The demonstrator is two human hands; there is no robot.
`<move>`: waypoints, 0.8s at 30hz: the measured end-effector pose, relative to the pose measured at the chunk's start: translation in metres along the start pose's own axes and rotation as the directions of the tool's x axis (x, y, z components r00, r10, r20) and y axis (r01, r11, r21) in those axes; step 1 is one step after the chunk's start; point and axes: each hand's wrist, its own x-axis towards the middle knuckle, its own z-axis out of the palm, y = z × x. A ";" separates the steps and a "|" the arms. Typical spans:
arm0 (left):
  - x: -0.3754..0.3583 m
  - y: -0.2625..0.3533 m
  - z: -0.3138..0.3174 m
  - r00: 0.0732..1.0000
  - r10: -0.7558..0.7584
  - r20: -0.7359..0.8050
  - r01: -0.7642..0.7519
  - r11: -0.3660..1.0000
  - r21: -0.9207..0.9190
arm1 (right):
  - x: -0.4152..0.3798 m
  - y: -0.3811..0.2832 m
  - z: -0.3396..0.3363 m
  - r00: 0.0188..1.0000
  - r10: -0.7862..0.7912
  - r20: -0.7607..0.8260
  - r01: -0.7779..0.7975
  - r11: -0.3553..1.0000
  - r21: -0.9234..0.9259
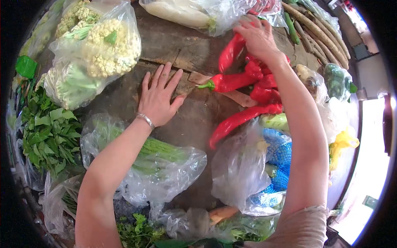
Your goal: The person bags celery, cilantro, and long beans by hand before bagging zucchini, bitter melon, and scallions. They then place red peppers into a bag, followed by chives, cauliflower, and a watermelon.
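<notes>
Loosely, the long red peppers [237, 82] lie heaped on the wooden tabletop [188, 130], to the right of and nearer than the bagged daikon [178, 13]. At the heap's far end, just right of the daikon, the right hand [258, 39] reaches in with curled fingers; whether they pinch a pepper or plastic, I cannot tell. The left hand [159, 99] rests flat, fingers spread, on the daikon's near side; the bagged cauliflower [111, 47] sits to its left. Pulling one pepper sharply could drag its tangled neighbours or snap a stalk, and fingers catching the daikon's loose plastic could shift that bag too.
</notes>
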 end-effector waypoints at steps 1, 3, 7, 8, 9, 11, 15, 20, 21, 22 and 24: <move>0.000 0.001 0.001 1.000 0.001 -0.003 -0.001 1.000 -0.007 | -0.003 -0.001 -0.019 0.998 0.034 -0.048 -0.037 0.997 -0.066; -0.001 0.001 0.002 1.000 -0.013 -0.002 0.013 1.000 0.007 | -0.015 0.003 -0.058 0.988 0.133 -0.085 -0.134 0.991 -0.012; 0.000 0.002 0.000 1.000 -0.010 0.003 0.010 1.000 0.008 | -0.054 0.007 -0.103 0.931 0.273 -0.243 -0.297 0.953 -0.067; 0.000 0.001 0.002 1.000 -0.008 -0.015 0.008 1.000 0.011 | -0.069 0.006 -0.107 0.932 0.273 -0.239 -0.298 0.952 -0.073; -0.001 0.000 0.003 0.999 -0.006 -0.031 0.007 1.000 0.015 | -0.085 0.005 -0.107 0.947 0.269 -0.174 -0.280 0.959 -0.044; -0.001 -0.001 0.005 0.999 -0.004 -0.035 0.004 1.000 0.008 | -0.120 0.015 -0.073 0.975 0.222 0.017 -0.223 0.974 0.051; 0.000 -0.001 0.003 0.999 -0.003 -0.039 0.003 1.000 0.010 | -0.142 0.010 -0.084 0.954 0.273 0.124 -0.299 0.903 0.310; -0.001 0.001 0.003 1.000 -0.011 -0.024 0.011 1.000 0.012 | -0.148 -0.021 -0.118 0.988 0.120 0.097 -0.155 0.785 0.600; -0.001 0.000 0.003 1.000 -0.009 -0.022 0.010 1.000 0.008 | -0.148 -0.034 -0.113 0.978 0.021 0.208 -0.156 0.736 0.659; -0.001 0.000 0.003 1.000 -0.008 -0.019 0.008 1.000 0.005 | -0.149 -0.050 -0.105 0.949 -0.087 0.304 -0.166 0.680 0.714; -0.002 0.000 0.002 1.000 -0.006 -0.014 0.006 1.000 0.008 | -0.158 -0.081 -0.085 0.944 -0.116 0.309 -0.069 0.847 0.527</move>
